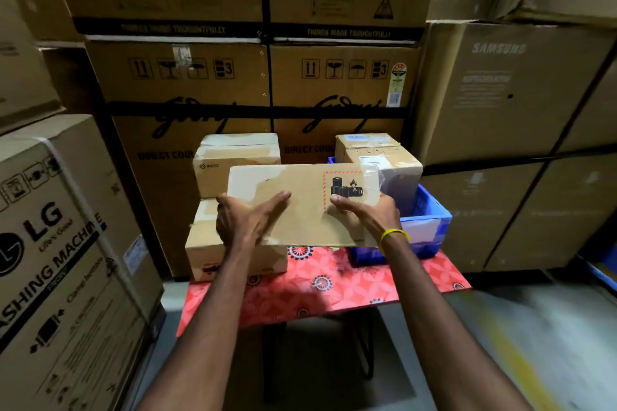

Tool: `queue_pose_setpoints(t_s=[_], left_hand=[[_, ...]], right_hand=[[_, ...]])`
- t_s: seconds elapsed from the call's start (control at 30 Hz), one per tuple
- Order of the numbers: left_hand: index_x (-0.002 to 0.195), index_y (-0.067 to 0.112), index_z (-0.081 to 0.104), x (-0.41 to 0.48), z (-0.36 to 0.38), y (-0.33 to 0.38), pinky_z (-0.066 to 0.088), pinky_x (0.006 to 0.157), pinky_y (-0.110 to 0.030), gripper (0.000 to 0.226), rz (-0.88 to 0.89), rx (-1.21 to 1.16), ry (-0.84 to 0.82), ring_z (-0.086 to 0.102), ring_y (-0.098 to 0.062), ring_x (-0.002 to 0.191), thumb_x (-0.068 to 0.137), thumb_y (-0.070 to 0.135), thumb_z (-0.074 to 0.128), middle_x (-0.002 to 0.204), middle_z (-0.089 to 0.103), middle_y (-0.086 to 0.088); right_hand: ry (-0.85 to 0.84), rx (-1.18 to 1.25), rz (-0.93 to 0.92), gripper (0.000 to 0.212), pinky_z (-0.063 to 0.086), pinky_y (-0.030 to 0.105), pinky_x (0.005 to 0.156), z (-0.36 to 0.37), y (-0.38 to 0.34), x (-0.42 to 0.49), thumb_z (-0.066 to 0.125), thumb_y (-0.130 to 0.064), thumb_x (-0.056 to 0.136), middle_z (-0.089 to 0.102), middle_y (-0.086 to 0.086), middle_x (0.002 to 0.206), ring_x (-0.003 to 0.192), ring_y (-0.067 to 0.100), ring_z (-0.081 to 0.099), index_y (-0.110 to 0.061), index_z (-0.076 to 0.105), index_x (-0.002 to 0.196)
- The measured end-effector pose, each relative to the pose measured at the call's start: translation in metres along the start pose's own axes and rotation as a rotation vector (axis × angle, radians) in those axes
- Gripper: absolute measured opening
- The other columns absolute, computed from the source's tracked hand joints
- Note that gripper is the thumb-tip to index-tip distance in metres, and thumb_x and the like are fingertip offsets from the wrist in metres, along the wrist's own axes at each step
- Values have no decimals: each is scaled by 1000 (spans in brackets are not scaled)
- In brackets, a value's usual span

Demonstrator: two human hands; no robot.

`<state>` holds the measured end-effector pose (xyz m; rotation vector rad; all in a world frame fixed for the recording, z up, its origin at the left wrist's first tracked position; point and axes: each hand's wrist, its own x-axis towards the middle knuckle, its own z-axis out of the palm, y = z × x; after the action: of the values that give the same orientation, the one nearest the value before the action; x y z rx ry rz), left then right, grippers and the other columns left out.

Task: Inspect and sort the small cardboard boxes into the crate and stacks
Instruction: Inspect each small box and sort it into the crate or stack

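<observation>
A small cardboard box (300,207) with a red-bordered battery hazard label is held up above the table between both hands. My left hand (243,220) lies against its left side with the fingers stretched flat across the face. My right hand (365,213) grips its lower right corner, thumb on the label. Behind on the left two small boxes are stacked, the upper box (233,160) marked Pico, the lower box (213,247) partly hidden by my left arm. A blue crate (430,220) on the right holds another taped box (384,157).
The small table carries a red patterned cloth (320,284). Large appliance cartons wall it in: an LG carton (66,260) at the left, Godrej cartons (260,87) behind, Samsung cartons (500,93) at the right. Grey floor (500,344) shows at the lower right.
</observation>
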<state>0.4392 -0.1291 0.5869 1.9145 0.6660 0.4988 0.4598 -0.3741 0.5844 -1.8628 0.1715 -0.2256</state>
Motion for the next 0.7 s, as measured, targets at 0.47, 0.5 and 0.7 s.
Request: queue_pose_setpoints(t_s=[0.47,0.5,0.7], left_hand=[[129,-1,47,-3,-30,5,50,96,-48,126,144,129,156,60,-42,121,42,80,89,129,62,-25],[127,1,49,-2,-30,0,52,95,-48,120,139,123,153,61,-41,118,45,80,88,126,63,-23],[87,18,69,21,-44,-39,50,59,-29,23,106,-480,-48,65,-15,66,106,28,60,77,67,1]], right_hand=[[-55,11,-94,58,50,16,64,21,-8,-5,92,-46,74,78,5,110,92,17,69,-15,78,121],[-57,14,-85,57,53,21,71,20,-7,-5,93,-47,73,79,4,108,92,17,69,-16,79,118],[-87,132,-6,57,63,35,81,-6,21,10,98,-45,65,81,-1,99,96,22,76,-16,80,110]])
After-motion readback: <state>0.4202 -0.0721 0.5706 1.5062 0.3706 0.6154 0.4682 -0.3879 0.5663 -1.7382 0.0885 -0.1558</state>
